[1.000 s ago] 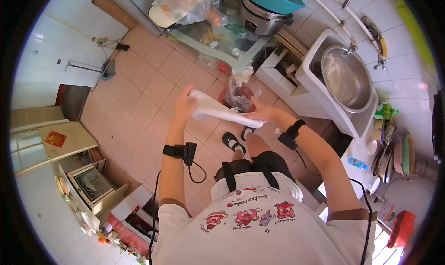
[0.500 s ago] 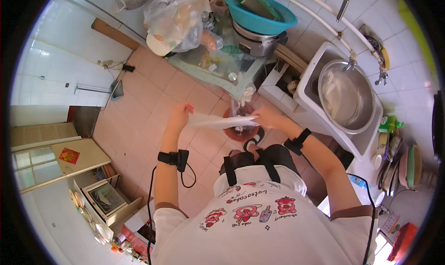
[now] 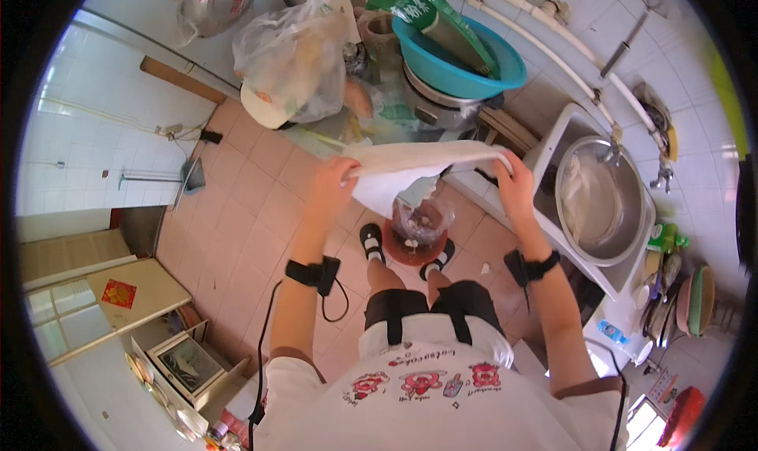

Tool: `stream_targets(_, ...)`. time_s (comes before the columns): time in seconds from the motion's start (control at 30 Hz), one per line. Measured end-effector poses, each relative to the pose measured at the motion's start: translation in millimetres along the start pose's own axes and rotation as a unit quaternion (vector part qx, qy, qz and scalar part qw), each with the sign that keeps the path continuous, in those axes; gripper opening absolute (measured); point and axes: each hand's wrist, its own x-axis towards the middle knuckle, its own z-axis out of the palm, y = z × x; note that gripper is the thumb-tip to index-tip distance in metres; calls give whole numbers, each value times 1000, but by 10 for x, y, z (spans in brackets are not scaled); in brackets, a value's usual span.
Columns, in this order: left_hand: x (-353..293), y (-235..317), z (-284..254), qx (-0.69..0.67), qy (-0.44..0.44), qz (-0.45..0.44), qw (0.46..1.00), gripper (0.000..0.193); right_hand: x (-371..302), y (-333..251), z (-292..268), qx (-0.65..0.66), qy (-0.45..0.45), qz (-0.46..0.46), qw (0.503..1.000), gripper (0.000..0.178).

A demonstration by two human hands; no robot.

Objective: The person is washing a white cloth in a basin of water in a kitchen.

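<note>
A white cloth point(image 3: 418, 157) is stretched between my two hands, its middle hanging in a loose fold. My left hand point(image 3: 338, 175) pinches its left end. On the other side, my right hand point(image 3: 515, 184) grips the right end, with the fingers bent over the edge. Below the cloth, a red-brown bin point(image 3: 404, 252) with a clear plastic bag point(image 3: 430, 220) in it stands on the floor between my feet. The cloth covers the near part of the glass-topped table behind it.
A sink point(image 3: 545, 155) with a metal basin point(image 3: 612, 226) is at right. Beyond the cloth, the cluttered table carries a plastic bag of goods point(image 3: 296, 68), a pot point(image 3: 430, 108) and a teal basin point(image 3: 505, 76). A cabinet point(image 3: 146, 281) stands at left.
Both hands have risen away from my body and moved farther apart, carrying the cloth from above the bin toward the table. The cloth is now spread wider, and my view has shifted slightly.
</note>
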Motion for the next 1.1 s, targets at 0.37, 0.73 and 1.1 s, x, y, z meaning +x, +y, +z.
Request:
stream_targets(0.37, -128, -1484, 2414, -380, -52, -267, 884, 34, -263, 1596, 2059, -170, -138, -3, 976, 47)
stream_targets(0.73, -452, -2195, 2018, -520, 4, -334, 786, 34, 390, 2181, 3380, -342, -121, -31, 932, 107)
stream_targets(1.1, -982, -2944, 1472, -514, 92, -399, 754, 26, 733, 1323, 4636, -284, -293, -184, 894, 97)
